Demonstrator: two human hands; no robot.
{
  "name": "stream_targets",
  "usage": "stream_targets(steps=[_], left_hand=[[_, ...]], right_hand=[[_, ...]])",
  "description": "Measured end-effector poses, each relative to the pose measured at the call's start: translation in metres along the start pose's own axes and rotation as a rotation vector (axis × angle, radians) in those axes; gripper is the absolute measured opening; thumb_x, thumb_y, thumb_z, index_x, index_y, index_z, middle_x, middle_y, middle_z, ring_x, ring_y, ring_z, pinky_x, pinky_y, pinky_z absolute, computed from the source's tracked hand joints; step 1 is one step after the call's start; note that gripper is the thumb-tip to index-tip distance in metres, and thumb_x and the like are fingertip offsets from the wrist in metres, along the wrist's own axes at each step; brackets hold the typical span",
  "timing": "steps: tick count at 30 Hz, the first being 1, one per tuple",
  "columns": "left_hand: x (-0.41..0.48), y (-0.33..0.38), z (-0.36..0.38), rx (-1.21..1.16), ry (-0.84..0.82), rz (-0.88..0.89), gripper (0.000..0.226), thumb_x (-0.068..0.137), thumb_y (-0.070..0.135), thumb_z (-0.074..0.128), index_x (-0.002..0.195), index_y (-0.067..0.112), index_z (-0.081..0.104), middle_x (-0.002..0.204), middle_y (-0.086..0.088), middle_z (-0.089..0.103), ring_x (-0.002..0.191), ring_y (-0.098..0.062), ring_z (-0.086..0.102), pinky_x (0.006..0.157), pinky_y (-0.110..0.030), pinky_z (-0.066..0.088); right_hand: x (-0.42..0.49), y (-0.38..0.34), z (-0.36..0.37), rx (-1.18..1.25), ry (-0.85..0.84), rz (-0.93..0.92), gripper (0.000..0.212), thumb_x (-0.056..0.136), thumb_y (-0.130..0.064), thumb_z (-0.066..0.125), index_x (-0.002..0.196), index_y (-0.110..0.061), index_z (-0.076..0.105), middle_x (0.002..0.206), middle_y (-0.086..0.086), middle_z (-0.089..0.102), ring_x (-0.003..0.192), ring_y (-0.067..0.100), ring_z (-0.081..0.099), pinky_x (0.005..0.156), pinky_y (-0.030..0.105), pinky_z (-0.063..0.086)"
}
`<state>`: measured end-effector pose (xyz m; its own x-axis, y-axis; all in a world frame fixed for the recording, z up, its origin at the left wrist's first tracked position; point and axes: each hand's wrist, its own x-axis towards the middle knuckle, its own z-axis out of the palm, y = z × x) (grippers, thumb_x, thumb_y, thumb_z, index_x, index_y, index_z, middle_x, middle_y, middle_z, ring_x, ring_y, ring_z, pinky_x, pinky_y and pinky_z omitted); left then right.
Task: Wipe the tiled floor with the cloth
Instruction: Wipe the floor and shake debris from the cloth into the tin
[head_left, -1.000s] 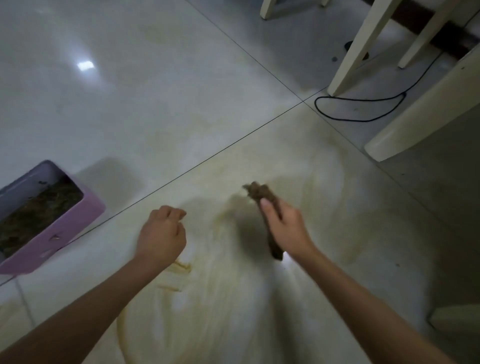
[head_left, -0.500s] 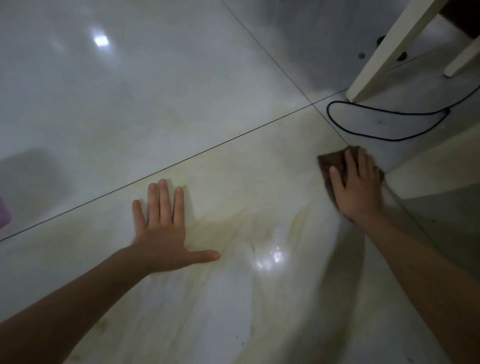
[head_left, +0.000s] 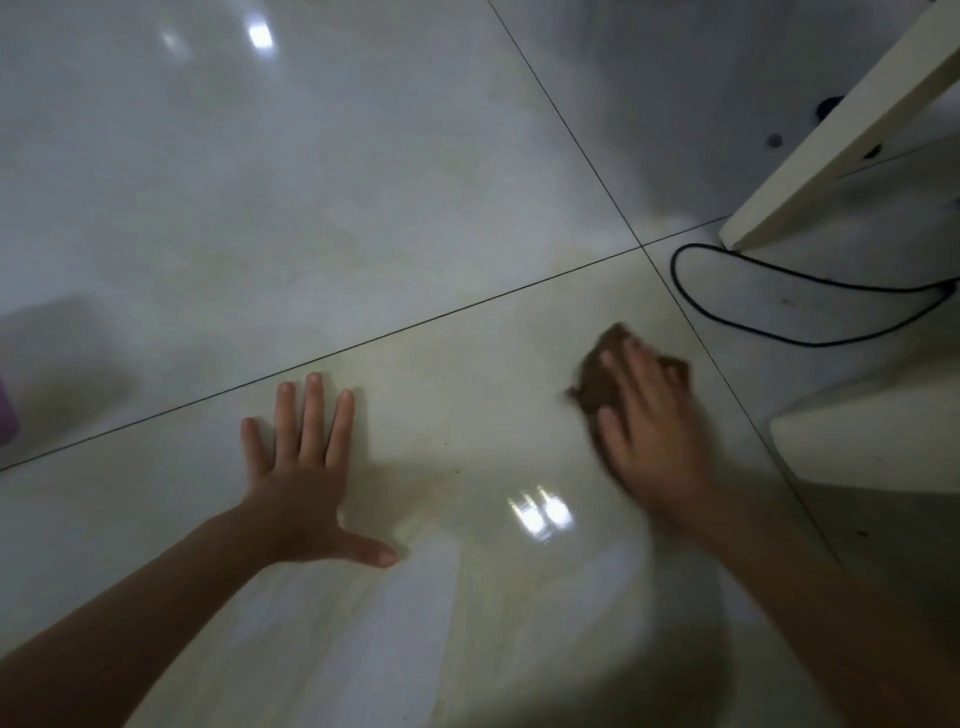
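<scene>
A brown cloth (head_left: 597, 379) lies flat on the glossy pale tiled floor (head_left: 363, 208), right of centre. My right hand (head_left: 654, 436) presses down on it with fingers straight and spread; the hand is motion-blurred and hides most of the cloth. My left hand (head_left: 301, 473) rests flat on the floor to the left, fingers and thumb splayed, holding nothing. Faint brownish wet streaks mark the tile between and below my hands.
A black cable (head_left: 769, 322) loops on the floor just beyond the cloth, at a cream furniture leg (head_left: 841, 140). A pale furniture base (head_left: 872, 447) sits at the right. A purple tub edge (head_left: 8, 415) shows at the far left. Dark grout lines cross near the cloth.
My right hand has slid the cloth back toward me and leftward, away from the cable. My left hand stays planted flat on the tile, having opened from a fist a second ago.
</scene>
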<state>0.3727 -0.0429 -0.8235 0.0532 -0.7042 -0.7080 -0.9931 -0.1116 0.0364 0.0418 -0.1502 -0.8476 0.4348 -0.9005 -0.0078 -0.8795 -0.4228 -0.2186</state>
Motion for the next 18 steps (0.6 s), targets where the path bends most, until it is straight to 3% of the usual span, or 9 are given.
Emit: stream_targets(steps=[3,7,9,11,14,16,18], left_hand=[[0.001,0.000,0.002,-0.009,0.033,0.015,0.164,0.012,0.108,0.016,0.129,0.014,-0.051,0.132,-0.014,-0.060,0.120,-0.033,-0.057,0.108,-0.066,-0.011],[-0.001,-0.001,0.004,-0.031,0.043,0.021,0.169,0.012,0.108,0.018,0.135,0.009,-0.043,0.135,-0.012,-0.057,0.124,-0.032,-0.054,0.108,-0.065,-0.012],[0.000,0.000,0.003,-0.043,0.040,0.025,0.171,0.013,0.108,0.021,0.137,0.007,-0.039,0.136,-0.012,-0.056,0.125,-0.032,-0.053,0.108,-0.064,-0.012],[-0.001,0.000,0.002,-0.047,0.032,0.015,0.171,0.014,0.107,0.022,0.137,0.005,-0.038,0.136,-0.011,-0.057,0.124,-0.031,-0.054,0.108,-0.064,-0.012],[-0.004,0.002,0.000,-0.048,0.024,0.003,0.168,0.015,0.107,0.022,0.134,0.008,-0.044,0.133,-0.011,-0.059,0.121,-0.031,-0.057,0.108,-0.064,-0.012],[-0.003,0.001,0.000,-0.047,0.036,0.014,0.166,0.016,0.107,0.023,0.132,0.011,-0.047,0.132,-0.011,-0.060,0.120,-0.031,-0.058,0.108,-0.065,-0.011],[-0.004,0.000,0.001,-0.052,0.038,0.014,0.166,0.017,0.107,0.025,0.132,0.012,-0.048,0.132,-0.010,-0.061,0.121,-0.030,-0.057,0.108,-0.064,-0.012]], right_hand=[[0.016,0.043,-0.009,-0.080,-0.073,0.132,0.061,0.098,-0.039,0.024,0.153,-0.012,0.025,0.161,0.011,0.014,0.149,0.025,0.010,0.121,0.045,0.005],[0.051,-0.007,0.002,-0.101,0.054,0.405,0.066,0.092,-0.039,0.030,0.151,-0.011,0.030,0.160,0.014,0.016,0.147,0.029,0.016,0.119,0.047,0.010],[0.054,-0.070,0.020,-0.074,0.100,0.275,0.065,0.088,-0.039,0.041,0.147,-0.012,0.038,0.158,0.014,0.024,0.145,0.031,0.023,0.116,0.050,0.015],[0.041,-0.125,0.035,0.023,0.061,-0.037,0.063,0.089,-0.046,0.045,0.145,-0.017,0.044,0.157,0.011,0.029,0.146,0.030,0.022,0.117,0.052,0.015],[0.050,-0.103,0.028,0.000,-0.052,-0.442,0.060,0.093,-0.053,0.043,0.144,-0.021,0.046,0.156,0.009,0.032,0.146,0.029,0.025,0.118,0.050,0.019],[0.075,-0.046,0.013,-0.079,-0.027,-0.444,0.055,0.095,-0.044,0.041,0.141,-0.015,0.049,0.151,0.015,0.038,0.140,0.035,0.036,0.113,0.051,0.026],[0.098,0.006,-0.001,-0.134,0.028,-0.257,0.052,0.099,-0.038,0.040,0.144,-0.013,0.044,0.153,0.016,0.035,0.140,0.035,0.034,0.113,0.052,0.026]])
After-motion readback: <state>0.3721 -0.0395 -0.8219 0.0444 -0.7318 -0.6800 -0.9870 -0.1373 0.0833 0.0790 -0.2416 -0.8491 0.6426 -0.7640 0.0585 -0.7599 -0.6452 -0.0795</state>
